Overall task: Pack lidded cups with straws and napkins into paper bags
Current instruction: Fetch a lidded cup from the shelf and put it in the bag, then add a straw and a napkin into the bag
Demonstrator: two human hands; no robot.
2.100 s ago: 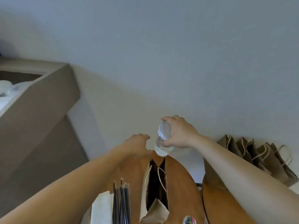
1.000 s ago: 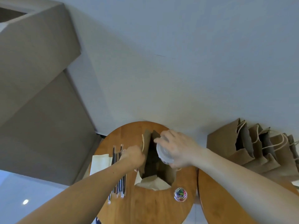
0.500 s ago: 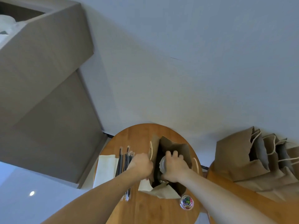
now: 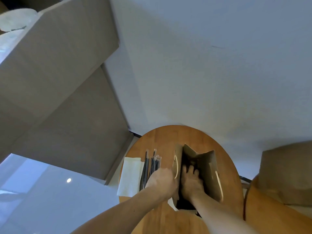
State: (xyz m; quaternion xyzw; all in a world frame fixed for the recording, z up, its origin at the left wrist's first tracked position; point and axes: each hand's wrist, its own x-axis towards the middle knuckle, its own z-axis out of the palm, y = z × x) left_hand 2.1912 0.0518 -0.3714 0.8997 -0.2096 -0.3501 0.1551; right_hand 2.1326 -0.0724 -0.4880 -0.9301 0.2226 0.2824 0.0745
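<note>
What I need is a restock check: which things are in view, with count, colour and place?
round table: one, wood brown, centre.
open paper bag: one, brown, on the round table.
straws: bundle, dark, left of the bag.
napkins: one stack, white, left of the straws.
second table: one, wood brown, right.
blurred bags: count unclear, brown, on the second table.
cabinet: one, grey, upper left.
left hand: grip on the bag's left rim.
right hand: inside the bag, contents hidden.

rnd wood tbl (image 4: 160, 138), grey cabinet (image 4: 67, 85), wht wall (image 4: 211, 73)
</note>
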